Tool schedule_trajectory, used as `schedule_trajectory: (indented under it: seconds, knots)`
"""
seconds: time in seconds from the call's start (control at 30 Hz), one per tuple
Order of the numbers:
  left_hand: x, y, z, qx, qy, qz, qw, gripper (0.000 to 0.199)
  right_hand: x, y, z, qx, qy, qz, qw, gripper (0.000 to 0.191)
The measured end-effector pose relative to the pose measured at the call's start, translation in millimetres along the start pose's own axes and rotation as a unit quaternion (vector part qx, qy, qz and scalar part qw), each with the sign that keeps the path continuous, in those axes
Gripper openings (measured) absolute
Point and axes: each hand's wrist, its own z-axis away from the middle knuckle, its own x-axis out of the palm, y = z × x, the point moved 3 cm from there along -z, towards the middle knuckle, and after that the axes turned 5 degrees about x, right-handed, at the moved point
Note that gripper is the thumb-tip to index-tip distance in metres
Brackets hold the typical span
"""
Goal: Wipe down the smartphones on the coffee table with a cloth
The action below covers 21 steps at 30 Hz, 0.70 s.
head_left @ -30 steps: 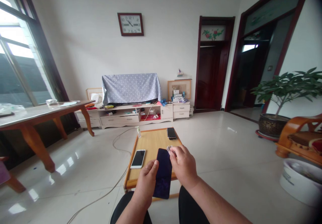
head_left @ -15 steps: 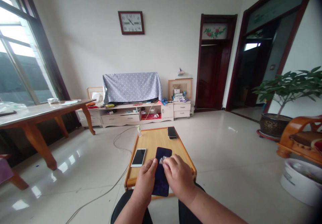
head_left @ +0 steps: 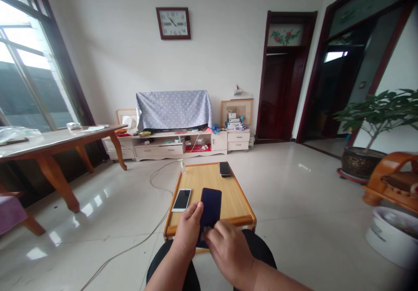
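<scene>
A dark blue phone [head_left: 211, 206] is held up over the near edge of a small wooden table [head_left: 209, 177]. My left hand [head_left: 189, 228] grips it by its left side, thumb along the edge. Against the lower part of its face, my right hand [head_left: 227, 247] pinches a small crumpled whitish wipe [head_left: 205, 233], partly hidden by the fingers. A white phone with a black screen [head_left: 182, 200] lies on the table's left side. At the far right corner rests a black phone [head_left: 224, 169], and a small clear pump bottle [head_left: 182, 166] stands at the far left corner.
A long table [head_left: 65, 140] stands at the left by the window. A cable [head_left: 130, 244] runs over the floor. A cluttered low cabinet [head_left: 160, 151] lies ahead. At the right are a potted plant [head_left: 361, 162], a wooden chair [head_left: 392, 182] and a white bucket [head_left: 388, 236].
My right hand has moved down the phone with the wipe, from its upper part to its lower part. My left hand keeps its grip. The view has shifted slightly.
</scene>
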Motion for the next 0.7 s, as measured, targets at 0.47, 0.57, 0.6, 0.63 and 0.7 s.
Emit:
schedule_trajectory:
  seconds: [0.47, 0.57, 0.6, 0.63, 0.7]
  knots:
    - [-0.5, 3.6, 7.1, -0.009, 0.013, 0.006, 1.0, 0.047, -2.0, -0.5, -20.4, 0.021, 0.023, -0.005, 0.999, 0.017]
    - [-0.4, 3.4, 6.5, -0.011, 0.009, -0.005, 1.0, 0.048, 0.6, -6.4, -14.1, -0.015, -0.005, -0.006, 1.0, 0.016]
    - [1.6, 3.7, 6.5, -0.011, 0.002, 0.003, 1.0, 0.048, -2.2, -2.9, -20.0, -0.007, 0.001, -0.006, 1.0, 0.016]
    - [3.8, 4.3, 6.5, -0.011, -0.002, 0.015, 1.0, 0.048, -6.0, 2.3, -28.3, 0.009, 0.014, -0.005, 1.0, 0.017]
    - [6.6, 5.6, 6.2, -0.015, -0.001, 0.037, 0.999, 0.047, -13.0, 12.1, -45.0, 0.047, 0.048, -0.005, 0.998, 0.016]
